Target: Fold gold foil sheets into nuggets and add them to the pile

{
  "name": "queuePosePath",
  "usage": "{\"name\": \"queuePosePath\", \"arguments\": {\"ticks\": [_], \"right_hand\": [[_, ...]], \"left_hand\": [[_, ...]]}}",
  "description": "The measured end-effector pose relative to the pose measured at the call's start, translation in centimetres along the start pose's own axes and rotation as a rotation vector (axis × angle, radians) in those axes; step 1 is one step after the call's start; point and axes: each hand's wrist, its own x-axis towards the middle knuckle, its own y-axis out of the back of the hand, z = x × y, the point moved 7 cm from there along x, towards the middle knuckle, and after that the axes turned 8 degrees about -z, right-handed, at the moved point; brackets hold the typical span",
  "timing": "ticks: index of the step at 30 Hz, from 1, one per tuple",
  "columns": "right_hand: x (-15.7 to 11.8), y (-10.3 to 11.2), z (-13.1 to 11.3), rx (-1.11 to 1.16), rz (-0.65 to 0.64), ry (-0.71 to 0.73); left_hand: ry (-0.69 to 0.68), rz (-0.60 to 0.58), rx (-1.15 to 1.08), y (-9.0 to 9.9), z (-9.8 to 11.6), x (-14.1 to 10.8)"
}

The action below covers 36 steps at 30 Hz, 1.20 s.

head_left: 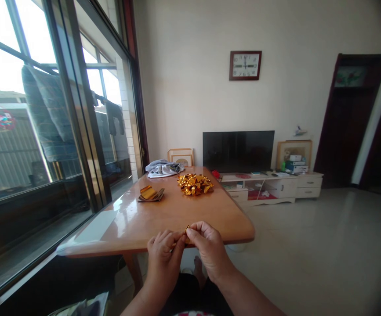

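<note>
My left hand (164,259) and my right hand (208,248) are raised just past the near edge of a wooden table (177,219). Between their fingertips they pinch a small strip of gold foil paper (187,231), partly hidden by my fingers. Farther up the table lies a heap of folded gold foil pieces (194,184). To its left, a small stack of gold paper sheets (150,194) rests on a brown wrapper or pad. Neither hand touches these.
A crumpled grey-and-white cloth (164,169) lies at the table's far end, near a framed picture (181,156). A low white TV cabinet (259,186) with a dark television (238,151) stands beyond. A large window (61,109) runs along the left side.
</note>
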Motion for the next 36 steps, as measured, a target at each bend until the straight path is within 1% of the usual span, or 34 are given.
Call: {"name": "queuePosePath", "arguments": {"ticks": [2,4,7,9,13,15,19,21,31,36], "right_hand": [[0.0,0.1,0.2,-0.039,-0.007,-0.001],[-0.1,0.3,0.2,-0.111,-0.002,-0.004],[0.0,0.9,0.0,-0.211,0.003,-0.008],[0.0,1.4,-0.1,-0.216,0.011,-0.007],[0.1,2.0,-0.6,-0.209,0.054,0.032],[0.0,1.9,-0.8,-0.202,0.048,0.041],[-0.1,1.0,-0.5,-0.158,-0.054,-0.002],[-0.1,0.8,-0.5,-0.171,-0.078,-0.005],[0.0,1.4,-1.1,-0.182,-0.072,-0.027],[0.0,1.5,-1.3,-0.227,-0.06,-0.014]], "left_hand": [[0.03,-0.019,-0.099,-0.3,-0.5,0.1],[0.077,-0.056,-0.278,-0.8,-1.0,0.1],[0.2,-0.114,-0.604,-1.7,-1.5,0.0],[0.285,-0.141,-0.766,-2.0,-1.6,-0.1],[0.365,-0.182,-0.957,-2.3,-1.2,-0.2],[0.384,-0.199,-0.995,-2.5,-1.2,-0.2],[0.395,-0.217,-1.004,-2.8,-1.4,-0.3],[0.389,-0.232,-0.993,-2.9,-1.3,-0.3],[0.413,-0.268,-0.947,-3.1,-1.0,-0.4],[0.409,-0.256,-0.925,-3.0,-0.8,-0.4]]}}
